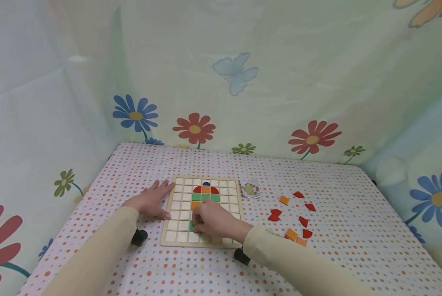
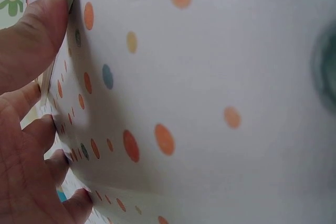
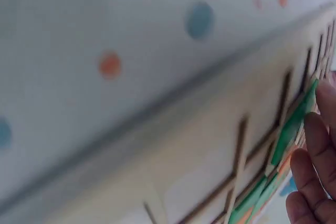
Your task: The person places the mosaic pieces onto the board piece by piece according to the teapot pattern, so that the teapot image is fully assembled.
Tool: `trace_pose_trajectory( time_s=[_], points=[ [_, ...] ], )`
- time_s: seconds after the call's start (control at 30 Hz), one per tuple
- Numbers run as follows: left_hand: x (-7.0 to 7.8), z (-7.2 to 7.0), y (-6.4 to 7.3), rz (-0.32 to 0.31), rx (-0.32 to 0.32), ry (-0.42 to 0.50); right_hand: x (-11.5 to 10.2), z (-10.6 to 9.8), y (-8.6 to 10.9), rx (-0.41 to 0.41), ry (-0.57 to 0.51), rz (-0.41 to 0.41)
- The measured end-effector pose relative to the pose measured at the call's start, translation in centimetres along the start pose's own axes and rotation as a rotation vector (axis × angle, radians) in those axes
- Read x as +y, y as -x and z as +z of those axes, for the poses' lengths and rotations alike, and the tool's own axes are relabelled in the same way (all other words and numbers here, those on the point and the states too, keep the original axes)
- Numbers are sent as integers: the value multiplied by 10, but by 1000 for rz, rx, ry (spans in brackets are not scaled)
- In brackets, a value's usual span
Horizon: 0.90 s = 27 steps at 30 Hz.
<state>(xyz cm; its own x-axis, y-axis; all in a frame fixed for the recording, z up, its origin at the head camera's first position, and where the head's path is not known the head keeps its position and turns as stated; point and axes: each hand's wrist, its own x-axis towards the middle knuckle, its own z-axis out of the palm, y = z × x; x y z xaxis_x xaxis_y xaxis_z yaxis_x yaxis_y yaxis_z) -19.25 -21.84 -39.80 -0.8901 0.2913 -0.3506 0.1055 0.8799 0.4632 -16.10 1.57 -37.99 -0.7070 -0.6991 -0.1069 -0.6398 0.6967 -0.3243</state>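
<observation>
A wooden grid board [image 1: 178, 204] lies on the table with coloured tiles in several of its squares. My left hand [image 1: 152, 200] is spread at the board's left edge, its thumb on the frame and the other fingers on the tablecloth. Over the lower middle squares, my right hand [image 1: 213, 220] has its fingers curled down at a green tile [image 1: 191, 225]; the right wrist view shows the fingertips right at that green tile [image 3: 294, 127]. Above the hand, a blue piece [image 1: 206, 183], a red quarter piece [image 1: 215, 190] and green squares [image 1: 196, 197] form a stacked pattern. The right hand hides part of the pattern.
A small picture card [image 1: 250, 189] lies by the board's upper right corner. Loose red pieces [image 1: 275, 215] and orange squares [image 1: 284, 200] are scattered right of the board, some beside the right sleeve [image 1: 291, 259]. A flowered curtain [image 1: 265, 123] stands behind the dotted table.
</observation>
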Motion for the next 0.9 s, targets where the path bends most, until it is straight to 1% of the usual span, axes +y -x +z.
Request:
trace_pose_trajectory(
  time_s=[0.03, 0.1, 0.27, 0.33, 0.73, 0.8, 0.9],
  points=[
    [0, 0, 0, 1, -2, 3, 0, 1, 0, 0, -11, 4],
    [1, 1, -1, -2, -5, 2, 0, 3, 1, 9, 9, 9],
    [2, 1, -2, -12, -4, 1, -2, 5, 2, 59, 171, -6],
    [2, 1, -2, -14, -3, 0, -2, 6, 3, 69, 211, -6],
    [2, 1, -4, -24, -8, 4, -6, 9, 4, 86, 168, 87],
    [2, 1, -4, -26, -8, 3, -8, 10, 6, 91, 189, 98],
    [1, 0, -4, -28, -11, 1, -12, 12, 8, 96, 258, 90]
  ],
)
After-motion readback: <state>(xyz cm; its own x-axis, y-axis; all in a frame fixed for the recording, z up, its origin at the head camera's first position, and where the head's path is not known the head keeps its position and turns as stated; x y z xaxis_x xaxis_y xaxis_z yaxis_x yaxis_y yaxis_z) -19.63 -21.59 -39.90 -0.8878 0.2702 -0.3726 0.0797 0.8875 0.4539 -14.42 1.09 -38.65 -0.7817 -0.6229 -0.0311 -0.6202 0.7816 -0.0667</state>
